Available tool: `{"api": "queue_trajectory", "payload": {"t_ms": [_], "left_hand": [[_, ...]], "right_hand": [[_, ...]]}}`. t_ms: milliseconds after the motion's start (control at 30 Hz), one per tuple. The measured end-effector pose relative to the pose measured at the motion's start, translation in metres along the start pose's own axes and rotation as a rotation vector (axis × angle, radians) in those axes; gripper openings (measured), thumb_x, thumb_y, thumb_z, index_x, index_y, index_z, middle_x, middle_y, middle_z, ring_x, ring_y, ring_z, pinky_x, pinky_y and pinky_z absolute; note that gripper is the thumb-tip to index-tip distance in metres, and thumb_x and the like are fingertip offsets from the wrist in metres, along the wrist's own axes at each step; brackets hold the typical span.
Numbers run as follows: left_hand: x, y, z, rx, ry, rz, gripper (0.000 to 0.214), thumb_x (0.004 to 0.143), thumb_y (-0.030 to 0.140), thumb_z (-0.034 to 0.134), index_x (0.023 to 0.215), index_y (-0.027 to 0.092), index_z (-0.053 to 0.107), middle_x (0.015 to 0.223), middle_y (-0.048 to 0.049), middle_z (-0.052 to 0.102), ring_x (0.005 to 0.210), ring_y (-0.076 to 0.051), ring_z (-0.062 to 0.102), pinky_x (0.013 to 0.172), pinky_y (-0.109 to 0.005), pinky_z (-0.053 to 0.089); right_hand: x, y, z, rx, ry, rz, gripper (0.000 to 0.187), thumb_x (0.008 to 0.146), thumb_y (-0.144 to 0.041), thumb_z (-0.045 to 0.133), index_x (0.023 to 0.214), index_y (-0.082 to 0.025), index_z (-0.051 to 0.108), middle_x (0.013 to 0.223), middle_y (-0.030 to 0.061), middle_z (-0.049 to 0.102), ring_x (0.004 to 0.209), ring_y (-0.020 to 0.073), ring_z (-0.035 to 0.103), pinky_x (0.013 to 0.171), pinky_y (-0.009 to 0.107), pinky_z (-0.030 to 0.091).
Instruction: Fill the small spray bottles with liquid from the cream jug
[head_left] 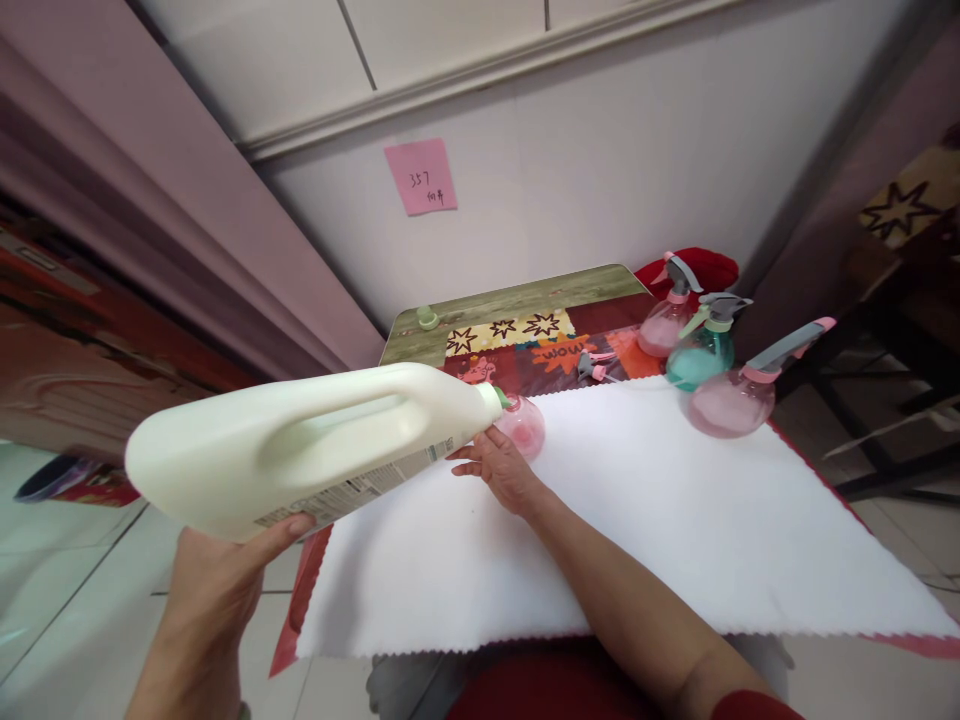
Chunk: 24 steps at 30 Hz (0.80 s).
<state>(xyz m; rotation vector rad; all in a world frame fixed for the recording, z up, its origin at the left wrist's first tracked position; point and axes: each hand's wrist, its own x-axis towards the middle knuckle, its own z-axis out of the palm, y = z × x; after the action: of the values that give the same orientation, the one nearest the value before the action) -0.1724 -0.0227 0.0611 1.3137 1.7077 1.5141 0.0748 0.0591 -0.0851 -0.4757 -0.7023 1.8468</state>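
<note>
Surface [521,291]: its wood-look far edge lay bare by the wall; a white mat [465,570] with a zigzag border covered the near part.
Patterned cloth [510,338]: it ran between the far edge and the mat, with dark stars and orange lettering.
Far left corner: a small green cap [427,318] stood there by itself.
Right edge: three spray bottles stood in a close row towards the far right corner, a pink one [660,328] farthest, a green one [699,362] next, another pink one [729,404] nearest.
Spray head [592,369]: grey and pink, it lay on the cloth just past the mat's far border, between the row and the middle.
Wall: a pink note [421,178] marked 357 was stuck above the far edge.
In the way: the big pale jug [322,482] hung tilted across the left edge, hiding part of the mat and cloth from me.
Open bottle [529,430]: round, pink and without a top, it stood by the mat's far border, roughly midway across, the jug's green spout right at its mouth.
Left hand [225,575]: it bore the jug's base from below, thumb pressed along the label; the other fingers were hidden.
Right hand [504,470]: its fingers were bent loosely under the jug's neck, just beside the open bottle; I couldn't tell whether they gripped either.
</note>
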Motion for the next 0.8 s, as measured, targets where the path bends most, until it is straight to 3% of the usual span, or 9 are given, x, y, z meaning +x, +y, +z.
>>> {"api": "queue_trajectory", "payload": {"t_ms": [800], "left_hand": [[0.0001,0.0027,0.0001,-0.033,-0.010,-0.004,0.069,0.047,0.021,0.095,0.112,0.019,0.075,0.107,-0.0078,0.078,0.104,-0.031,0.072,0.098,-0.042,0.057]], "right_hand": [[-0.0015,-0.0007,0.0020,0.006,0.002,0.002,0.054,0.076,-0.063,0.079,0.114,-0.026,0.067,0.110,0.0060,0.072,0.093,0.0206,0.071,0.075,0.034,0.059]]}}
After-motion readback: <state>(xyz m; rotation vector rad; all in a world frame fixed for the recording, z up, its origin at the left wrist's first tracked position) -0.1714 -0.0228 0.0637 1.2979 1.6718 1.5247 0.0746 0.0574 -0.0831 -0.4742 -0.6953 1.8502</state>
